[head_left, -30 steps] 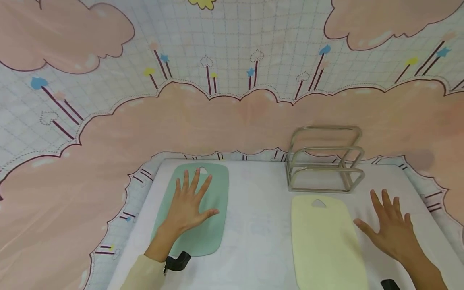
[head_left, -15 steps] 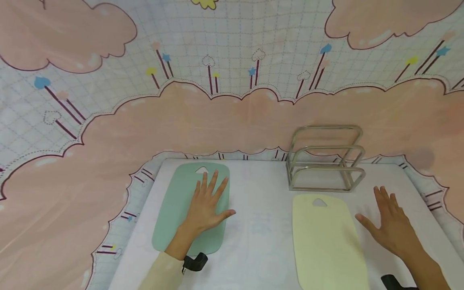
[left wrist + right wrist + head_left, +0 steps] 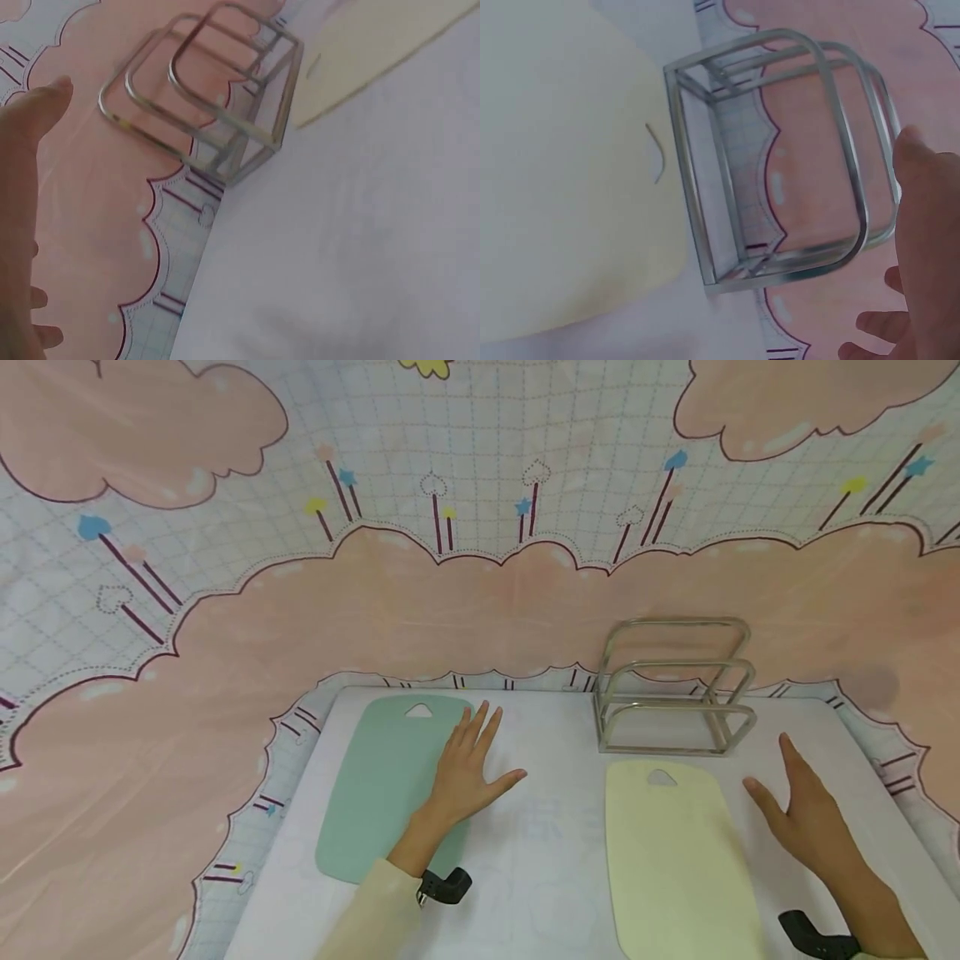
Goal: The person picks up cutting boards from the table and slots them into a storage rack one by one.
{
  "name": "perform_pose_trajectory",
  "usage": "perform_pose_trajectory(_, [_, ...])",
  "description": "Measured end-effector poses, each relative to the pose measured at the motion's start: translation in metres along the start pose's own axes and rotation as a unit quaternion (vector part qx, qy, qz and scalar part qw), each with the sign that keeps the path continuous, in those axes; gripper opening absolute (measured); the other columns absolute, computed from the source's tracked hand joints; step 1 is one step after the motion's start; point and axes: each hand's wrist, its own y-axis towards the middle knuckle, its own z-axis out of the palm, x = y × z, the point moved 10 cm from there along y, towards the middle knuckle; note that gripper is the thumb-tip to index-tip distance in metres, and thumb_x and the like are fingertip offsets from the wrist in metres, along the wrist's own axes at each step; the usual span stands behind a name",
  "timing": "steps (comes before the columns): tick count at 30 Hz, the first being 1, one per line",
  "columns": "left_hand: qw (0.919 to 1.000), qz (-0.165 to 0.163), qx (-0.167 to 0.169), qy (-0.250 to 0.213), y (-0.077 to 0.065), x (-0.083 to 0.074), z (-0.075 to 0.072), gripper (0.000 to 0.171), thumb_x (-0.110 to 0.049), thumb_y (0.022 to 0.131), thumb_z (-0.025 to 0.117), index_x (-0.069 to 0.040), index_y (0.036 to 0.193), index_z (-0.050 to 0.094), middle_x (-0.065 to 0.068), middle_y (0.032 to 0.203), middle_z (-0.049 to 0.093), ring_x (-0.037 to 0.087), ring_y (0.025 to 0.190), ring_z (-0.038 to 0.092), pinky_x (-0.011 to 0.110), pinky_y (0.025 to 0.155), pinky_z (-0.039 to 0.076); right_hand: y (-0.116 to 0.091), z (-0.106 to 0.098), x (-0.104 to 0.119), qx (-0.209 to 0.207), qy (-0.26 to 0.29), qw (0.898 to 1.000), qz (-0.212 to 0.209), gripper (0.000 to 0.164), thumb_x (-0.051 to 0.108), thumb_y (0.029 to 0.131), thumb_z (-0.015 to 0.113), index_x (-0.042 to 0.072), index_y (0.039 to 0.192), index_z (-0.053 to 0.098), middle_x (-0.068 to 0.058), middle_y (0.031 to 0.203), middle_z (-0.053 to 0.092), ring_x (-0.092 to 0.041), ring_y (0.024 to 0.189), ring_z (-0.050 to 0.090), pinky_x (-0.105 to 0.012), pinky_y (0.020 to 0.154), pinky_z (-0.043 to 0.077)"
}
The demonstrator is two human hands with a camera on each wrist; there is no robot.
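Note:
My left hand point(image 3: 462, 781) is over the right edge of a green cutting board point(image 3: 375, 785), fingers spread and thumb out to the right, holding nothing. To the right of a pale yellow cutting board point(image 3: 675, 860) is my right hand point(image 3: 813, 818), its thumb held apart from straight fingers and nothing in its grasp. Both boards lie flat, each with a small handle hole at its far end. Behind the yellow board stands a metal wire rack point(image 3: 675, 693) with several upright loops and no board in it. The right wrist view shows the rack point(image 3: 780, 165) beyond the yellow board point(image 3: 570, 172).
A white table surface point(image 3: 540, 860) lies beneath the boards and rack. Patterned cloth point(image 3: 450, 618) with pink clouds hangs behind and around it. A black wrist camera point(image 3: 446, 887) is strapped on the left wrist, another point(image 3: 813, 935) on the right.
My left hand has moved right across the green board to its right edge. My right hand has turned onto its side and drawn its fingers together. Boards and rack stay put.

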Motion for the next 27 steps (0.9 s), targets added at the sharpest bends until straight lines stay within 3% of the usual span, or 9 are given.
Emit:
perform_pose_trajectory(7, [0.996, -0.046, -0.011, -0.076, 0.008, -0.015, 0.024, 0.096, -0.076, 0.083, 0.045, -0.011, 0.151, 0.028, 0.011, 0.156, 0.024, 0.038, 0.141, 0.02, 0.064, 0.099, 0.032, 0.006, -0.002, -0.006, -0.056, 0.031, 0.998, 0.008, 0.072, 0.02, 0.098, 0.055, -0.002, 0.151, 0.013, -0.034, 0.148, 0.022, -0.058, 0.127, 0.027, -0.069, 0.098, 0.023])
perform_pose_trajectory(11, [0.9927, -0.048, 0.002, -0.11, 0.011, -0.027, 0.039, 0.093, -0.06, 0.083, 0.064, -0.009, 0.151, 0.028, 0.009, 0.156, 0.022, 0.036, 0.141, 0.019, 0.063, 0.1, 0.032, 0.007, 0.001, -0.01, -0.07, 0.031, 0.997, 0.019, 0.07, 0.018, 0.098, 0.055, -0.003, 0.151, 0.014, -0.036, 0.145, 0.027, -0.064, 0.113, 0.039, -0.072, 0.084, 0.033])
perform_pose_trajectory(14, [0.99, -0.053, 0.009, -0.13, 0.014, -0.034, 0.05, 0.091, -0.047, 0.081, 0.072, -0.009, 0.151, 0.028, 0.007, 0.157, 0.02, 0.034, 0.143, 0.014, 0.064, 0.099, 0.032, 0.009, 0.003, -0.012, -0.076, 0.041, 0.996, 0.024, 0.068, 0.018, 0.098, 0.054, -0.002, 0.151, 0.015, -0.035, 0.145, 0.027, -0.062, 0.115, 0.038, -0.07, 0.083, 0.035])
perform_pose_trajectory(19, [0.9817, -0.066, 0.006, -0.179, 0.021, -0.045, 0.066, 0.088, -0.04, 0.083, 0.072, -0.012, 0.152, 0.027, 0.005, 0.158, 0.017, 0.03, 0.144, 0.008, 0.064, 0.102, 0.028, 0.015, 0.007, -0.019, -0.071, 0.073, 0.994, 0.041, 0.065, 0.02, 0.101, 0.049, -0.001, 0.151, 0.014, -0.032, 0.15, 0.022, -0.056, 0.127, 0.03, -0.064, 0.091, 0.03])
perform_pose_trajectory(23, [0.9715, -0.075, 0.011, -0.225, 0.025, -0.054, 0.083, 0.084, -0.038, 0.086, 0.07, -0.013, 0.152, 0.025, 0.004, 0.158, 0.018, 0.03, 0.144, 0.01, 0.061, 0.104, 0.027, 0.021, 0.011, -0.027, -0.06, 0.094, 0.992, 0.066, 0.064, 0.022, 0.102, 0.046, 0.001, 0.152, 0.012, -0.029, 0.152, 0.019, -0.054, 0.13, 0.028, -0.06, 0.094, 0.029])
perform_pose_trajectory(27, [0.9685, -0.076, 0.02, -0.236, 0.029, -0.062, 0.101, 0.081, -0.036, 0.088, 0.069, -0.012, 0.152, 0.025, 0.004, 0.158, 0.018, 0.03, 0.144, 0.01, 0.06, 0.105, 0.027, 0.029, 0.018, -0.031, -0.045, 0.108, 0.99, 0.079, 0.063, 0.024, 0.103, 0.043, 0.002, 0.153, 0.011, -0.026, 0.154, 0.016, -0.052, 0.132, 0.026, -0.061, 0.095, 0.03])
